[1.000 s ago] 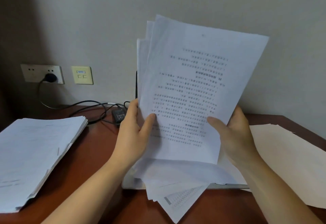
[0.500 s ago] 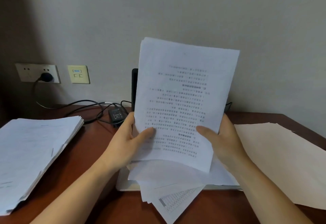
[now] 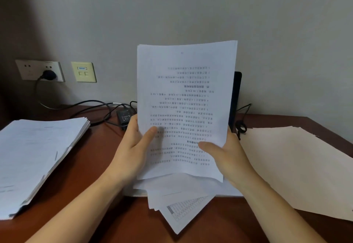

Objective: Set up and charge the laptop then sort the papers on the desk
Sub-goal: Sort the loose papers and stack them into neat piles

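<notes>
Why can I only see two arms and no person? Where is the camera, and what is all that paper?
There is no machine here. A person wears a camera on their head, looking forward and down, so you see only their own arms. The left hand and the right hand both grip a sheaf of printed pages, held upright with the print upside down. Below is a brown desk. On its left sits a thick white stack, and on its right lie cream sheets. More loose pages lie under the held ones. The dark edge behind is probably the laptop's screen. A black charger brick lies on the desk, and a plug sits in the wall socket.
</notes>
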Demonstrator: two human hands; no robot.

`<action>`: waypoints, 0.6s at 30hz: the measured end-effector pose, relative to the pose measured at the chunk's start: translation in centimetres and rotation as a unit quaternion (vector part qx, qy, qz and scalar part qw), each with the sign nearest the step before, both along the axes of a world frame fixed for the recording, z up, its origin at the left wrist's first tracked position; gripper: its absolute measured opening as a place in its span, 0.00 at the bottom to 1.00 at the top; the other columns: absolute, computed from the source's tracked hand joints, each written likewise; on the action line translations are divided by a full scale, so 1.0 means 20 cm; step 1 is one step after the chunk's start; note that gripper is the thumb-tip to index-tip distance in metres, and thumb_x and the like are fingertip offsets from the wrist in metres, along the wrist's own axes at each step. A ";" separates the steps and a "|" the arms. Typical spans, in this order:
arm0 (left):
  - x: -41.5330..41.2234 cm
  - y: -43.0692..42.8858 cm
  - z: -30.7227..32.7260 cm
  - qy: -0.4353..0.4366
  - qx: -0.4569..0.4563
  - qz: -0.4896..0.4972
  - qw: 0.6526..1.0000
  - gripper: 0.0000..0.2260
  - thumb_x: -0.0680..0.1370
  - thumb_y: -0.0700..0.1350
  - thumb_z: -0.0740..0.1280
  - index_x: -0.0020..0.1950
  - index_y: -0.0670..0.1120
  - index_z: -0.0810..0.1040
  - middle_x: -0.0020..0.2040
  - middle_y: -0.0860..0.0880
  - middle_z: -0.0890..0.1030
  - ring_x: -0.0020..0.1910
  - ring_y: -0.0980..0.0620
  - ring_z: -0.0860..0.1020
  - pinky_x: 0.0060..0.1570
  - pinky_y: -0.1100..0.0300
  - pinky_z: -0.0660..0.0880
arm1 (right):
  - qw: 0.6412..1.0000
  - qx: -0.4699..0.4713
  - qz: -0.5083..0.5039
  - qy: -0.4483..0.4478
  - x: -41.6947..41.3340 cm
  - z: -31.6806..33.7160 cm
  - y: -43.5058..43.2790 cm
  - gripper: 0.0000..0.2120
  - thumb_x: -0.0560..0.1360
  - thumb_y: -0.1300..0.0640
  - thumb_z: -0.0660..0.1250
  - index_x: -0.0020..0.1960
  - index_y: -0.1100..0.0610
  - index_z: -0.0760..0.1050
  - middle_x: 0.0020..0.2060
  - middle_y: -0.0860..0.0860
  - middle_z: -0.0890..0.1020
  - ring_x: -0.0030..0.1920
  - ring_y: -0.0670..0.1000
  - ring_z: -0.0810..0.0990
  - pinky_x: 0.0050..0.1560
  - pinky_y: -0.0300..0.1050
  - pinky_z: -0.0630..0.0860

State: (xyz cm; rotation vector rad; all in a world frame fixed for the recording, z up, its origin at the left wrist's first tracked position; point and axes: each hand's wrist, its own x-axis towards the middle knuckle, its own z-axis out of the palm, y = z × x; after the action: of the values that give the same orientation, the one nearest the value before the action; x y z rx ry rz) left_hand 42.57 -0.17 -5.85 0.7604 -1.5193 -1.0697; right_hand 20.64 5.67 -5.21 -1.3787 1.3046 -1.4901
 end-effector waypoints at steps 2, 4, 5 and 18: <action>0.00 0.00 -0.01 -0.001 -0.007 0.013 1.000 0.12 0.84 0.45 0.61 0.68 0.53 0.72 0.65 0.56 0.81 0.66 0.54 0.78 0.69 0.46 0.71 | 1.000 -0.008 0.009 0.006 0.01 0.01 0.01 0.21 0.77 0.69 0.67 0.57 0.43 0.76 0.51 0.37 0.84 0.52 0.40 0.83 0.48 0.33 0.79; 0.01 -0.01 0.00 -0.003 0.000 0.019 1.000 0.12 0.85 0.41 0.59 0.68 0.51 0.72 0.64 0.55 0.81 0.65 0.54 0.79 0.69 0.46 0.72 | 1.000 -0.011 0.007 0.009 0.01 0.01 0.01 0.21 0.77 0.69 0.67 0.59 0.44 0.75 0.52 0.38 0.84 0.53 0.41 0.83 0.48 0.33 0.79; 0.02 -0.01 0.00 -0.002 0.006 0.019 1.000 0.13 0.85 0.40 0.59 0.68 0.51 0.73 0.64 0.55 0.82 0.65 0.54 0.79 0.68 0.46 0.73 | 1.000 -0.012 0.005 0.010 0.01 0.01 0.01 0.21 0.77 0.69 0.67 0.60 0.45 0.75 0.52 0.39 0.84 0.54 0.41 0.83 0.48 0.33 0.79; 0.24 0.01 0.24 -0.111 0.113 0.073 0.985 0.09 0.86 0.48 0.60 0.58 0.61 0.76 0.50 0.60 0.85 0.50 0.56 0.84 0.54 0.50 0.80 | 0.997 0.018 -0.044 -0.068 0.17 0.16 -0.08 0.15 0.81 0.64 0.61 0.61 0.46 0.76 0.48 0.40 0.85 0.49 0.41 0.84 0.41 0.33 0.78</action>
State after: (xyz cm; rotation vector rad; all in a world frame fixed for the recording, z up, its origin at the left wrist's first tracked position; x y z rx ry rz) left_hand 47.35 -0.02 -1.03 1.1639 -1.5163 -1.0847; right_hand 24.10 4.10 -1.92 -1.1882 1.3142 -1.5827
